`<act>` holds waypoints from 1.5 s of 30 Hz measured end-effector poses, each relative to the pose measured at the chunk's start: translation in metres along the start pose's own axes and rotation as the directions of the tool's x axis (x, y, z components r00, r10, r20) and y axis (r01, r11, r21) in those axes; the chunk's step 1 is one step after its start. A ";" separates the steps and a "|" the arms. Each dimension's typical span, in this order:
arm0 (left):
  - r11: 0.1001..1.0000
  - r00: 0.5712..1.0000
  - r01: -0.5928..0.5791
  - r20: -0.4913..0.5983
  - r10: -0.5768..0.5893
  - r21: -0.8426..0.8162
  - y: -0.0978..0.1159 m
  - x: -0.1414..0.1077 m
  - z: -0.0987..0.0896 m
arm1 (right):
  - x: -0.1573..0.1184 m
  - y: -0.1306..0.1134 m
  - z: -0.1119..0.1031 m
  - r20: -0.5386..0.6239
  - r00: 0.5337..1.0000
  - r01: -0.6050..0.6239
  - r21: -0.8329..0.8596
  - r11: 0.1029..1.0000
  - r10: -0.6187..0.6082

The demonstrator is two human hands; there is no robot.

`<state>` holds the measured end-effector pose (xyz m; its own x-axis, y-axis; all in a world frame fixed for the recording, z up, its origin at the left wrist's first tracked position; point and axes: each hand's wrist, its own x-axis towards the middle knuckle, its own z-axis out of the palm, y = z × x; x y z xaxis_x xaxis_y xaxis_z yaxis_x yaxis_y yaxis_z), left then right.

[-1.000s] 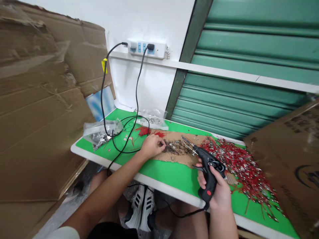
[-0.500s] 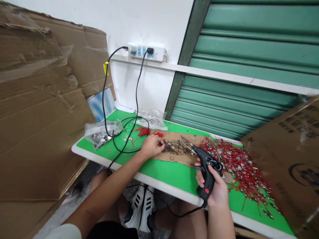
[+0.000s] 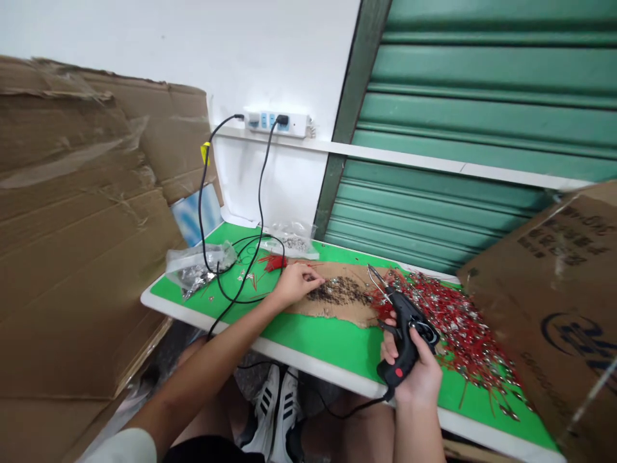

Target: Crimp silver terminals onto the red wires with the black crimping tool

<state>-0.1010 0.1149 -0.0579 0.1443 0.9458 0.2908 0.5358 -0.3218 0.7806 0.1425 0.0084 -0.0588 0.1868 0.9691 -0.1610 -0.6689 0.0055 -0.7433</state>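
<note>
My right hand point(image 3: 418, 376) is wrapped around the grip of a black soldering gun point(image 3: 403, 334). The gun's metal tip points up and left, over the right end of a brown cardboard strip point(image 3: 354, 316). At the strip's left part, my left hand point(image 3: 293, 284) pinches with thumb and forefinger; whatever lies between them is too small to make out. Dark marks and small shiny metal pieces cover the middle of the strip, close to those fingertips. Behind my left hand lies a bundle of red wires point(image 3: 274, 263).
A large heap of red wires with shiny metal ends point(image 3: 465, 328) spreads over the right of the green tabletop point(image 3: 313, 331). Plastic bags of metal parts point(image 3: 197, 267) and looped black cable point(image 3: 234, 297) lie left. Cardboard boxes point(image 3: 540, 302) flank both sides; a power strip point(image 3: 296, 125) is on the wall.
The soldering gun has shifted right, its tip now farther from my left hand and nearer the red wire heap. My left hand stays pinched at the strip. The camera view has tilted slightly.
</note>
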 end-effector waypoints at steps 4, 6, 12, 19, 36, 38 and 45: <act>0.986 0.999 0.044 0.020 -0.041 -0.160 0.045 0.023 0.032 | -0.002 -0.001 -0.004 -0.027 0.997 0.075 0.083 0.994 -0.073; 0.980 0.996 0.037 0.083 -0.021 -0.196 0.063 0.027 0.059 | -0.004 -0.002 -0.007 -0.041 0.995 0.100 0.118 0.988 -0.095; 0.991 0.945 -0.125 0.308 0.107 0.040 0.061 0.016 0.064 | -0.003 -0.003 -0.013 -0.066 0.993 0.112 0.164 0.980 -0.102; 0.927 0.918 -0.257 0.368 0.146 0.274 0.020 0.017 0.010 | -0.002 -0.003 -0.006 -0.036 0.995 0.094 0.061 0.994 -0.092; 0.927 0.984 -0.137 0.157 0.086 0.349 0.011 0.000 -0.009 | -0.002 -0.003 -0.006 -0.014 0.999 0.049 0.052 0.997 -0.048; 0.933 0.994 -0.085 0.100 0.053 0.351 0.009 -0.007 -0.028 | -0.002 -0.003 -0.006 -0.019 0.998 0.053 0.049 0.997 -0.052; 0.864 0.965 0.048 0.201 -0.170 0.501 -0.003 -0.020 -0.063 | -0.002 -0.004 -0.003 -0.003 1.000 0.021 -0.005 1.000 -0.021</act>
<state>-0.1578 0.0942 -0.0315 0.2154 0.9759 0.0365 0.8868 -0.2111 0.4111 0.1467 0.0055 -0.0576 0.2025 0.9681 -0.1473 -0.6612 0.0243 -0.7498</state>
